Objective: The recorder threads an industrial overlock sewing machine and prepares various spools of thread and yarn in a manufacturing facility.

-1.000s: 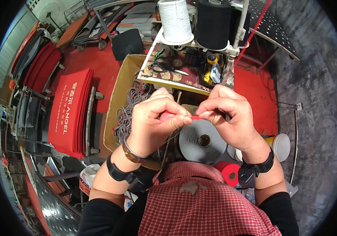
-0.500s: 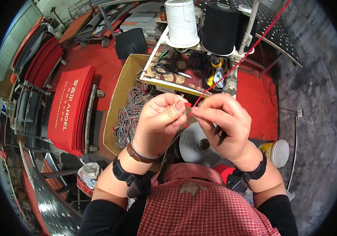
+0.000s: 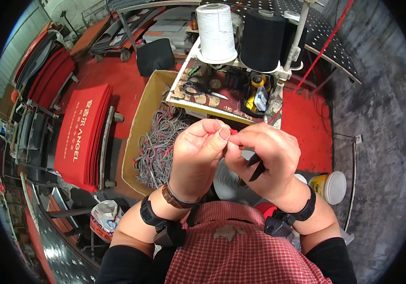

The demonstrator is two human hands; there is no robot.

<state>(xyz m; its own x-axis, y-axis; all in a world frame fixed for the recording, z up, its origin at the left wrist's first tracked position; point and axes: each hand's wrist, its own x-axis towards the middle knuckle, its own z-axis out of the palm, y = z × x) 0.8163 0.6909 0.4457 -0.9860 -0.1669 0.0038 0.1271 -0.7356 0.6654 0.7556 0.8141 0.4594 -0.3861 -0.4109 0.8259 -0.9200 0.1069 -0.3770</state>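
Observation:
My left hand (image 3: 197,154) and my right hand (image 3: 276,154) meet fingertip to fingertip in front of my chest. Between the left thumb and forefinger shows a bit of red material (image 3: 232,131), mostly hidden by the fingers. The right thumb and forefinger pinch right beside it; what they grip is covered. Tucked in the right palm are dark-bladed snips (image 3: 256,168), their two points showing below the fingers. A taut red cord (image 3: 327,43) slants down from the upper right and passes out of sight behind my right hand.
Ahead stands a small table (image 3: 203,105) bearing scissors (image 3: 198,87), a white thread cone (image 3: 217,34) and a black cone (image 3: 261,40). A cardboard box (image 3: 132,158) of tangled grey-red cords (image 3: 158,142) is left of my hands. Further left are stacked red mats (image 3: 82,137); a bucket (image 3: 335,187) stands right.
My hands have drawn closer together, and the red loop that hung below the fingertips is now hidden. The right hand has turned, showing more of the snips' blades.

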